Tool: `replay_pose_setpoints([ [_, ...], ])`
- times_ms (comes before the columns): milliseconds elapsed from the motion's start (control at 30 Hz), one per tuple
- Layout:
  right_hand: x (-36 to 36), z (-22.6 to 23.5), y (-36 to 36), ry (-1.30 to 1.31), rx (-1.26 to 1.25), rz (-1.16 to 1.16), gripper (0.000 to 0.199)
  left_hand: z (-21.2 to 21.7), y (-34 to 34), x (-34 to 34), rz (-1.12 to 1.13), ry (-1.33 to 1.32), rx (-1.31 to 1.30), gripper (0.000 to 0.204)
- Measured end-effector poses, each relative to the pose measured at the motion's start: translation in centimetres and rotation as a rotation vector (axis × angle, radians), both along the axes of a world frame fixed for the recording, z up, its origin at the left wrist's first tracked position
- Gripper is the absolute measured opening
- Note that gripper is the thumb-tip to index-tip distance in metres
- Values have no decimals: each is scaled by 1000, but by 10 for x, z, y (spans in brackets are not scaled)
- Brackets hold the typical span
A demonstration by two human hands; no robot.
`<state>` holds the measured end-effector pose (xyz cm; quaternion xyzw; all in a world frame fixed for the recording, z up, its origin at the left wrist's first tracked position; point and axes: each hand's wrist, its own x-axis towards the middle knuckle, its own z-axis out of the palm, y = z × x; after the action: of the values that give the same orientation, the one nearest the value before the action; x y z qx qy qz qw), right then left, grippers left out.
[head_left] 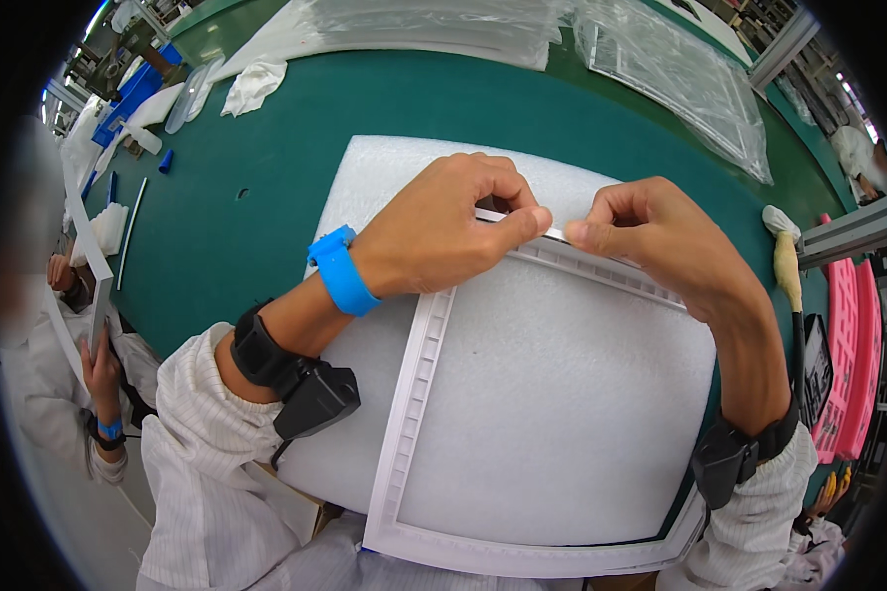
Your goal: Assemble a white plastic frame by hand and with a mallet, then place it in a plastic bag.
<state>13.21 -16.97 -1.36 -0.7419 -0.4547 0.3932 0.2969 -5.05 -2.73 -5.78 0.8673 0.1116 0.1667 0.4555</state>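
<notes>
1. In the head view, a white frame (406,394) was laid on a white foam sheet (562,394), in front of the person.
2. The far side of the frame was pinched by the left hand (453,222) between thumb and bent fingers. The same side was pinched by the right hand (660,241), just beside. Between the fingertips a thin white edge was seen; whether it was a separate strip could not be told.
3. At the far right, flat pieces with a pale edge were enclosed in a clear plastic wrap (675,74). At the far left a blue bin (136,94) was placed; its contents were too small to be told.
4. The foam was supported by a green table (266,167), where a white cloth (253,87) was also left.
5. At the left, another white frame (86,231) was held by a co-worker. At the right, pink trays (838,364) were seen.
</notes>
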Motion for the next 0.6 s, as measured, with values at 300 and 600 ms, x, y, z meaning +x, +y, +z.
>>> replay_pose_setpoints([
  [300, -8, 5, -2, 16, 5, 7, 38, 2, -13, -6, 100, -80, 9, 30],
  [600, -8, 7, -1, -2, -18, 6, 42, 0, -12, -2, 76, -70, -67, 27],
])
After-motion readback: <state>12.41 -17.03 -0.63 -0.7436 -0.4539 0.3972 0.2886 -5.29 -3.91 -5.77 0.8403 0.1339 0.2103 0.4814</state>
